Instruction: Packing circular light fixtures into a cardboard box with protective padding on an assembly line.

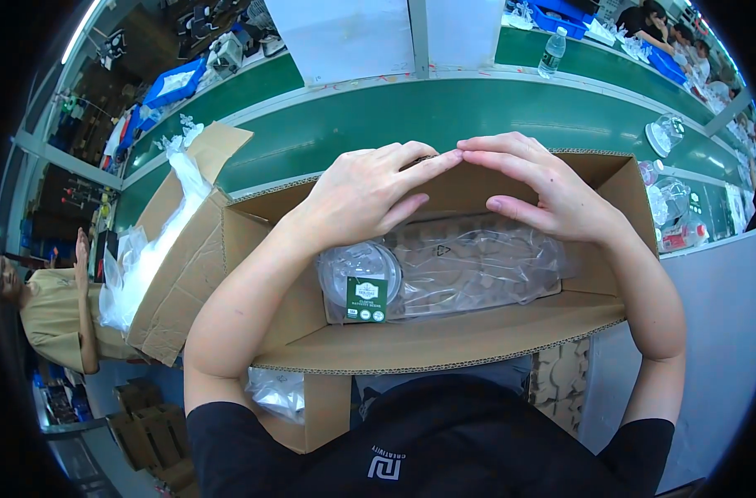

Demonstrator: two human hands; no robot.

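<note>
An open cardboard box (444, 349) stands before me. Inside, at its left end, lies a clear round plastic container (357, 264) with a green label (367, 299). Beside it, a clear plastic bag (486, 257) covers a brown moulded tray with a bumpy surface. Over the box's far rim are my left hand (374, 187) and my right hand (540, 183), fingers stretched and fingertips meeting near the middle. Both thumbs stand apart from the fingers, and nothing shows between them. Whether the fingers touch the rim, I cannot tell.
At left, another carton (183, 274) holds white plastic bags (174, 224). Behind the box runs a green bench (378, 116) with a water bottle (552, 54). Clear containers (670, 199) sit at right. A person (58, 311) stands at left; other people are at the far right.
</note>
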